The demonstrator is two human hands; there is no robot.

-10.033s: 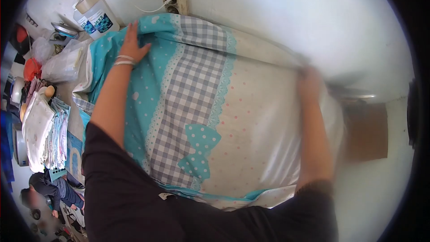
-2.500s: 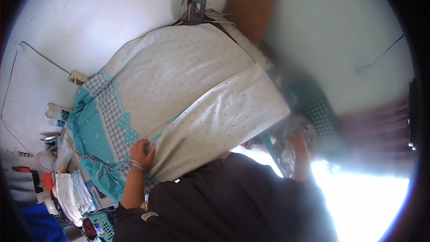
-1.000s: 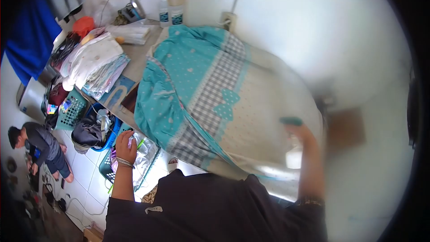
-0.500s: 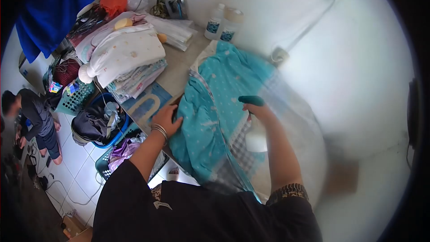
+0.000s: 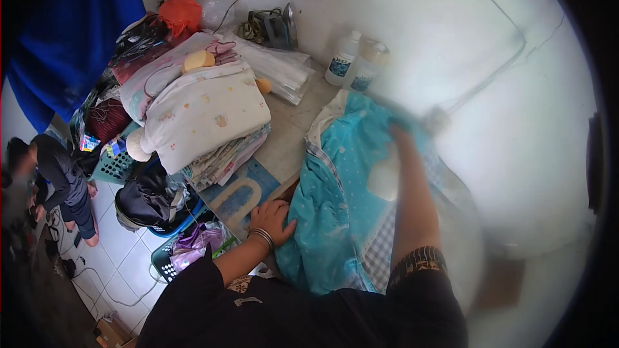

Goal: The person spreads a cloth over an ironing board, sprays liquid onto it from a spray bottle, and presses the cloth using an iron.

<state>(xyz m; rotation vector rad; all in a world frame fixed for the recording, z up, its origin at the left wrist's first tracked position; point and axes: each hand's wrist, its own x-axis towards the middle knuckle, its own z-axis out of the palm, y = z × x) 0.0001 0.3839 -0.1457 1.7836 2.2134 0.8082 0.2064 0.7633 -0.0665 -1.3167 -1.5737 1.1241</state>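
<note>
A turquoise cloth (image 5: 345,180) with white spots and a grey checked part is spread over the table. My left hand (image 5: 273,222), wearing bangles, lies at its left edge with fingers stretched out, touching the fabric. Above the cloth, my right hand (image 5: 401,132) is wrapped round the neck of a spray bottle (image 5: 384,179). The bottle's white body hangs below the hand; motion and haze blur its top. Near my left hand, a blue board (image 5: 242,190) with a pale looped shape lies on the tabletop.
Folded linens (image 5: 213,113) are stacked to the left, beside clear plastic packs (image 5: 284,71). An iron (image 5: 277,26) and labelled bottles (image 5: 343,58) stand by the wall. Baskets (image 5: 116,167) are on the floor, where another person (image 5: 61,183) sits at far left.
My right hand has moved the spray bottle farther up the cloth, toward the wall. My left hand stays at the cloth's left edge. The view has shifted, so things appear farther right and lower.
</note>
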